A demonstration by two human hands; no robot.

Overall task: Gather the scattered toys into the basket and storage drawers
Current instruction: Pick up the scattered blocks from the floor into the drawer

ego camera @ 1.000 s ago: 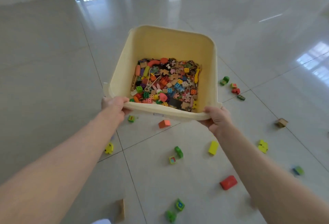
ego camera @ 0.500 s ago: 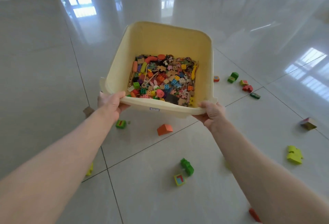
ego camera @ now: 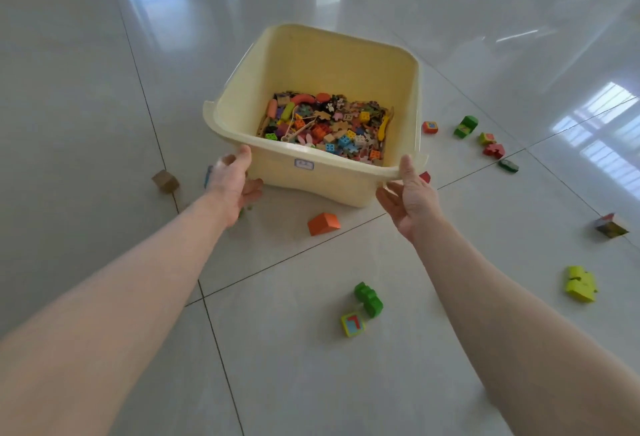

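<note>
Basket [ego camera: 346, 65] stands half-filled on the floor; left hand [ego camera: 230, 181] and right hand [ego camera: 410, 196], fingers loose, only touch its rim; many blocks, like the orange one [ego camera: 323, 223], remain scattered.

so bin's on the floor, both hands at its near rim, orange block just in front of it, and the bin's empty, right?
Not empty. The head view shows the bin holding a layer of small toys. The rest holds: left hand and right hand at the near rim, orange block just in front.
</note>
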